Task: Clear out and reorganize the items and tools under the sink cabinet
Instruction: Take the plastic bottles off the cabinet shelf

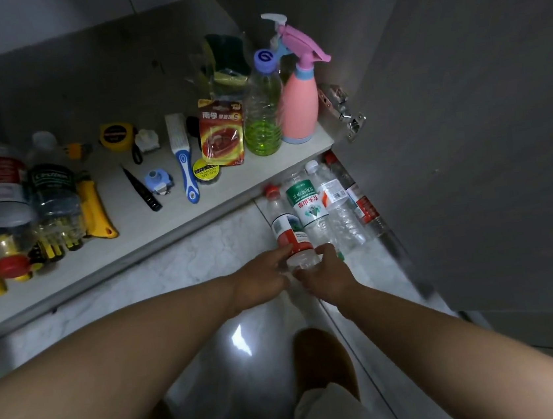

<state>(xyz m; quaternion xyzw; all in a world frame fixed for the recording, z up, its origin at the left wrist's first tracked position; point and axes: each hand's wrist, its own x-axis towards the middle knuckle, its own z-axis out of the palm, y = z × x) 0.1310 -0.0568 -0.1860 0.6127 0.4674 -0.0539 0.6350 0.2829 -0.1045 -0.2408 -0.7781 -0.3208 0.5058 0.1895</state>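
Two hands meet at one bottle! The grey cabinet door [468, 153] stands open just right of the cabinet shelf [152, 223]. A pink spray bottle [299, 103] stands upright on the shelf's right end. Below the shelf's front edge, four water bottles [337, 209] lie side by side on the floor [205, 258]. The red-label bottle [287, 228], leftmost, points its cap at the shelf, its base between the hands. The left hand [262, 276] lays straight fingers against its side, and the right hand [327, 276] curls round the base.
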